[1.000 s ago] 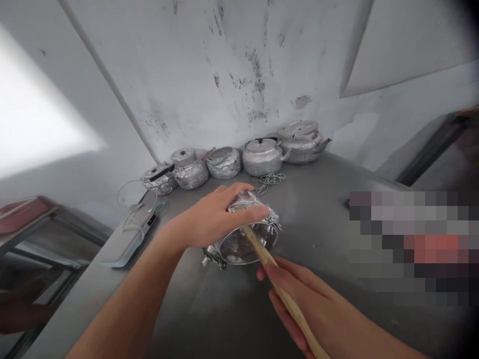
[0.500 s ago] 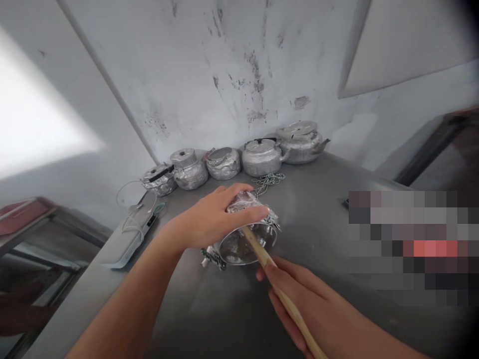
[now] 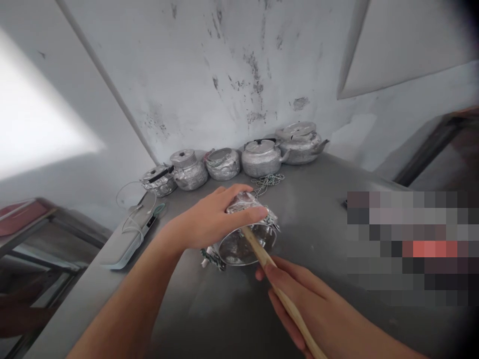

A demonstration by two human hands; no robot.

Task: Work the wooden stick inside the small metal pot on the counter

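A dented silver metal pot lies tilted on the grey table, its round mouth facing me. My left hand grips it from above, thumb and fingers spread round its side. Patterned cord is tied at the pot's rim on both sides. My right hand is closed round a wooden stick, whose far end reaches into the pot's mouth. The tip of the stick is hidden inside. Behind the pot lies a loose bundle of patterned cord.
Several dented metal kettles and pots stand along the wall, among them a kettle with a black-knobbed lid and an open pot. A pale flat device with a cable lies at the table's left edge. Blurred blocks cover an area at right.
Almost nothing differs. The hands, pot and stick hold the same positions, with only a very slight shift of the view.
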